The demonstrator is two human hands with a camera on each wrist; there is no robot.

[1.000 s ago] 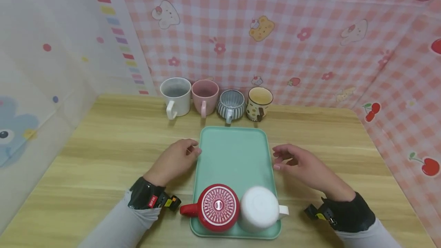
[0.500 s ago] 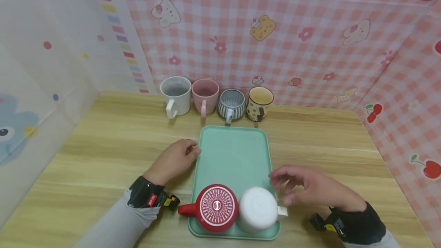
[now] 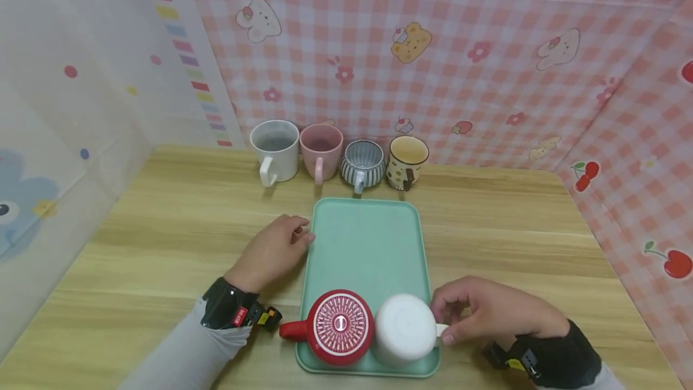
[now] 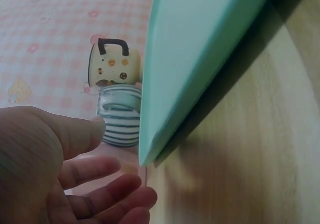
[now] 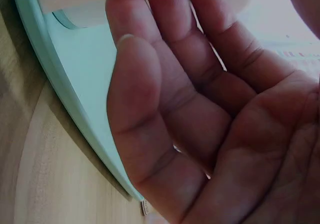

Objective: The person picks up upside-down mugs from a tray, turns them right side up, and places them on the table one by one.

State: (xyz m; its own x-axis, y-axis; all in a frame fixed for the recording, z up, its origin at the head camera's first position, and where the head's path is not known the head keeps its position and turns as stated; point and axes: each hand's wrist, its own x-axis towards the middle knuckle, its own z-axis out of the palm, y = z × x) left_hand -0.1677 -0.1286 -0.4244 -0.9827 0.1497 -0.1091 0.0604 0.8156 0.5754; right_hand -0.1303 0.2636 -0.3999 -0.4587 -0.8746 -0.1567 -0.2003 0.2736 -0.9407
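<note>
We find the white mug (image 3: pixel 403 325) upside down on the near right part of the green tray (image 3: pixel 368 245), its handle (image 3: pixel 441 331) reaching out over the right rim. We have the right hand (image 3: pixel 500 309) at that handle, thumb and bent forefinger pinching it, the forefinger close against the mug's side. In the right wrist view, we see the other fingers curled near one another, their tips meeting the pale mug at the top.

The left hand (image 3: pixel 271 251) lies beside the tray's left rim, fingers loosely bent and slightly spread; we cannot tell whether the thumb touches the rim.

Just left of the white mug we see the red mug (image 3: pixel 341 327), also inverted, its handle pointing left past the edge. From these two, green surface stretches to the far rim. Beyond that rim stand the grey-lined mug (image 3: pixel 284 164), pink mug (image 3: pixel 322 152), striped cup (image 3: pixel 361 167) and cream mug (image 3: pixel 399 170), upright in a row. On our right, the wooden table (image 3: pixel 503 227) runs on to the cherry-print cloth (image 3: pixel 630 197)
</note>
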